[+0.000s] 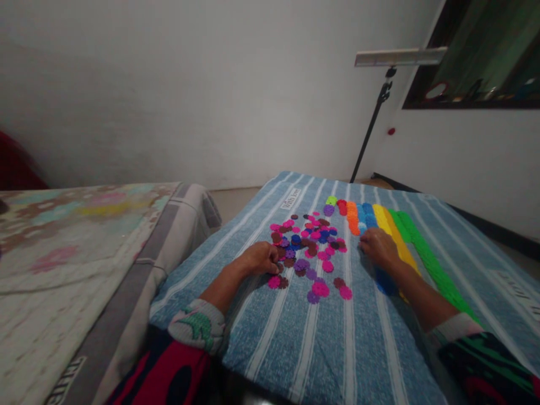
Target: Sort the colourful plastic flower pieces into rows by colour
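Observation:
A loose pile of flower-shaped plastic discs, pink, brown, purple and dark blue, is spread over the striped blue cloth. At the pile's left edge is my left hand, its fingers curled together; whatever they pinch, if anything, is hidden. My right hand rests over the lower end of the row of blue discs, fingers drawn together with their tips hidden. Beside it run a row of orange discs on the left, then yellow discs and green discs on the right.
Short groups of red discs and lime discs lie at the far end. To the left stands a second surface with a floral cover, across a gap. Behind the table rises a lamp stand near the wall.

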The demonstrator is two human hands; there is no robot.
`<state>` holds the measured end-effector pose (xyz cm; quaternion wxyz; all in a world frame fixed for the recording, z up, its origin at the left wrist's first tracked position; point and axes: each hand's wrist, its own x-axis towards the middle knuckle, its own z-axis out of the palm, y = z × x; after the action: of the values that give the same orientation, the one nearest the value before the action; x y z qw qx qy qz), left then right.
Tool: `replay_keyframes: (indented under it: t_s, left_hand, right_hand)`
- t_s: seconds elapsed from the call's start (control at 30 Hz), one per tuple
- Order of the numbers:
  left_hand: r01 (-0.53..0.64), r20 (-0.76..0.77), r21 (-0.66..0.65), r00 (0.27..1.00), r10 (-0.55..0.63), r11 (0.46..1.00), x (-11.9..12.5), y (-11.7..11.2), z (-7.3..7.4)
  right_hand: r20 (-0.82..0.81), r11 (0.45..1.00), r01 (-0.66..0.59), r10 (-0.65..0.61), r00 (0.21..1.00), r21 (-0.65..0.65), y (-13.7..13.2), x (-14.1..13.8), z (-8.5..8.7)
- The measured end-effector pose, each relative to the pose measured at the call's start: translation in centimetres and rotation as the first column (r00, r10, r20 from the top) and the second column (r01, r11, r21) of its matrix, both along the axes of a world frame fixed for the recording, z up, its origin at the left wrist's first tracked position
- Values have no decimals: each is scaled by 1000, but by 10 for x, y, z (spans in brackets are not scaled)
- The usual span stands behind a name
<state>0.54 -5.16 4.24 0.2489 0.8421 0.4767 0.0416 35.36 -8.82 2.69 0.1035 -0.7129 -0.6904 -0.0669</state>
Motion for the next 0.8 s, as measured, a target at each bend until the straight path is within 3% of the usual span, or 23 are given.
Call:
replay_keyframes:
  t_s: [0.27,0.43,0.6,0.8]
  left_hand:
    - [2,-27,13,1000,-2,1000,1,-1,0]
    - [-21,-89,43,996,25,999,1,-3,0]
    - [-11,-114,43,993,16,999,0,-1,-3]
    - [11,-139,90,990,1,996,0,1,-3]
  right_hand:
    - [-92,960,-281,278,956,-18,23,-98,6]
    - [-96,979,-196,191,977,-46,46,-152,3]
    - [-115,992,-116,110,987,-48,59,-171,-10]
    - [-198,995,-98,94,976,-10,63,-166,-14]
